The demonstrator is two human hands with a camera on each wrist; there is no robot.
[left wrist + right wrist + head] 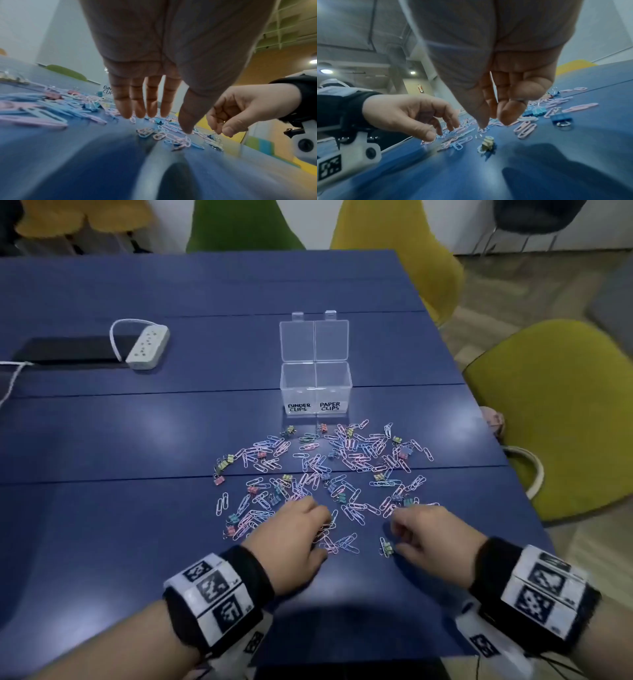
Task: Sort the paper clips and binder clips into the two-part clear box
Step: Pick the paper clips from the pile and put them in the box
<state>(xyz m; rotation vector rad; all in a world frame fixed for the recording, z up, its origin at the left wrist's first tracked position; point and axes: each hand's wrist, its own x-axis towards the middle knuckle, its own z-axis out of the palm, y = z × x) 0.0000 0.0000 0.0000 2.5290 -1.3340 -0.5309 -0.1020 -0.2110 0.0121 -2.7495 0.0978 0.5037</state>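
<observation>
Left hand: left hand (295, 537) hovers over pink paper clips (325, 537), fingers straight, holding nothing.
Right hand: right hand (433, 534) loosely curled, empty.
Nearest target: yellow binder clip (386, 546) lies just left of the right thumb; right hand nearer.
Destination: clear box (315, 388), lids open, stands well beyond the scatter.

I see bare blue table (102, 440) left of the scattered clips (318, 474), and a bare strip between that pile and my near edge. The open clear box (315, 392) stands just behind the pile. A power strip (147, 347) lies far left, well apart. Chairs (555, 412) crowd the right edge.
</observation>
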